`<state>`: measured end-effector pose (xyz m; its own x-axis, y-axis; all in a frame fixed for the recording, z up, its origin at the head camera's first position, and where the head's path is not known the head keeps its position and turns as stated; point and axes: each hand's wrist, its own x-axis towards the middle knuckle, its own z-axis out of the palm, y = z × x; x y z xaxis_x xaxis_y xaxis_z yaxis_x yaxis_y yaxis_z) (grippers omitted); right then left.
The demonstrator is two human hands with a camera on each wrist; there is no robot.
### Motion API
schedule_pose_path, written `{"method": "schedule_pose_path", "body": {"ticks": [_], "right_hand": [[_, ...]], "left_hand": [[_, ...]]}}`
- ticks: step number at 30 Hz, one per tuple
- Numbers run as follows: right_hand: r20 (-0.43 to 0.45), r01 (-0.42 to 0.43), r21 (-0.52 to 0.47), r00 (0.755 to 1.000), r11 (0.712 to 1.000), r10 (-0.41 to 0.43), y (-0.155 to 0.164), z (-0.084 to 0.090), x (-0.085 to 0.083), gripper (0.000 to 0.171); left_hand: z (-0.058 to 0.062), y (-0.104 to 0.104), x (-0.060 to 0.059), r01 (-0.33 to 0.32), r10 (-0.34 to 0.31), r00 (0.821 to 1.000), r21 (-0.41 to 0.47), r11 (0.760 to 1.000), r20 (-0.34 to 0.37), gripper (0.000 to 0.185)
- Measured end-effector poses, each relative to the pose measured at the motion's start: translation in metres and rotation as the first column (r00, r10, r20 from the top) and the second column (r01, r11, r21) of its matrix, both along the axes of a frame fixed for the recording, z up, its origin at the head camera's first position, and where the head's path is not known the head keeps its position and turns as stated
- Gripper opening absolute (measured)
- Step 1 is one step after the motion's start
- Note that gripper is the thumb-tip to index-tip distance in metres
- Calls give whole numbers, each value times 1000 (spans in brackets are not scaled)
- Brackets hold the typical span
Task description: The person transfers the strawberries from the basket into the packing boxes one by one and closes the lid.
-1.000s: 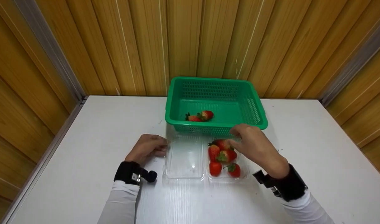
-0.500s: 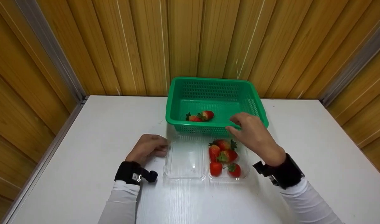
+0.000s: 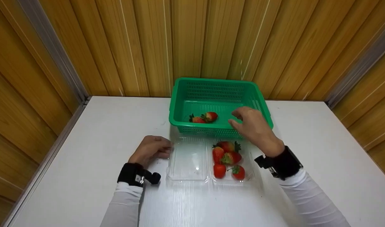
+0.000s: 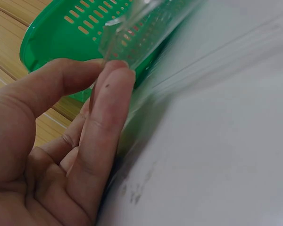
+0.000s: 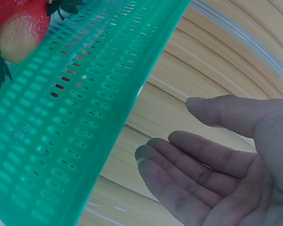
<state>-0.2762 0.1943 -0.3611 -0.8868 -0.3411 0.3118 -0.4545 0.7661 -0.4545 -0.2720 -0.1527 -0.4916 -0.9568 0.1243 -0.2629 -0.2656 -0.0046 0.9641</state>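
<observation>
A clear plastic clamshell box lies unfolded on the table, its lid half (image 3: pixel 189 162) on the left and its tray half (image 3: pixel 233 183) on the right. Several strawberries (image 3: pixel 232 157) sit in the tray half. My left hand (image 3: pixel 151 149) pinches the lid's left edge between thumb and fingers, as the left wrist view shows at the clear rim (image 4: pixel 132 35). Over the front right of a green basket (image 3: pixel 183 124) hovers my right hand (image 3: pixel 255 129), holding nothing, thumb and fingers apart. Two strawberries (image 3: pixel 210 116) lie inside the basket near its front left.
The slotted green basket stands directly behind the clamshell, near the back of the white table (image 3: pixel 123 113). Wood-patterned panels (image 3: pixel 186 37) rise behind the table and at both sides. Both wrists wear black camera straps (image 3: pixel 287 162).
My right hand has left the strawberries in the tray and moved up and away, over the basket's front rim. My left hand stays at the lid's edge.
</observation>
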Motion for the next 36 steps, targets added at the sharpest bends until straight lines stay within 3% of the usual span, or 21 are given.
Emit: {"method": "schedule_pose_path", "body": {"ticks": [13,27,36], "right_hand": [[27,-3,35,1000,999,3,-3,-7,-26,29],[48,-19,22,999,1000,18,-9,-17,-46,31],[94,-32,34,995,999,29,-17,-19,-60,31]], "left_hand": [[-1,-1,-2,-10,10,1000,-45,999,0,16],[1,0,1,-7,7,1000,-3,1000,22,17],[1,0,-1,-13,14,1000,-34,999,14,16]]}}
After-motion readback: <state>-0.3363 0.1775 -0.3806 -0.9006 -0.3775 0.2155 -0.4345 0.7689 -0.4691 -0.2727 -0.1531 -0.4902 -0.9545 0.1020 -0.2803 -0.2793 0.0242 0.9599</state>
